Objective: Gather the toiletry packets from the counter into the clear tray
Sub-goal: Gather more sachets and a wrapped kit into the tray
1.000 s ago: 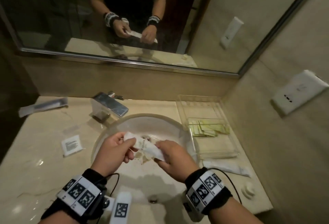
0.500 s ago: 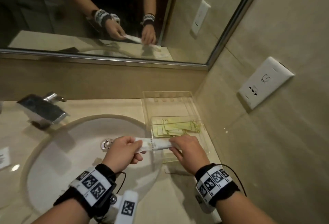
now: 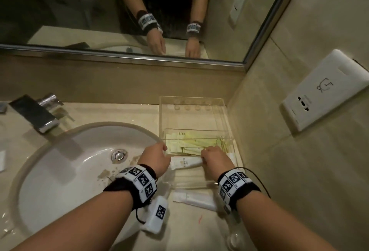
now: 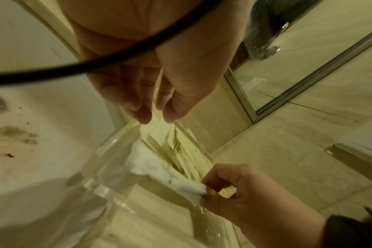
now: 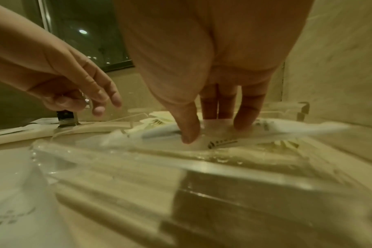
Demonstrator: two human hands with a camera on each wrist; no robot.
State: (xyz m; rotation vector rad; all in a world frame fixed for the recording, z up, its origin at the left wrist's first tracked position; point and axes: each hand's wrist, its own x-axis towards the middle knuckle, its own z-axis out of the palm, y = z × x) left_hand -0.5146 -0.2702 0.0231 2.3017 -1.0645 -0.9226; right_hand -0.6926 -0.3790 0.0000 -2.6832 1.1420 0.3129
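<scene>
Currently the right hand [image 3: 216, 161] is pinching a white packet [image 3: 184, 163] into the clear tray [image 3: 224, 111] beside yellow sachets [image 3: 199, 144], left hand [image 3: 155, 159] hovering slack and empty; another packet [image 3: 194, 202] is waiting on the counter [image 3: 191, 228].

The tray [image 3: 192, 99] sits on the worktop [image 3: 111, 112] right of the sink [image 3: 65, 163], packets [image 3: 196, 144] inside, another packet [image 3: 194, 201] before it, faucet [image 3: 37, 114] behind the sink.
</scene>
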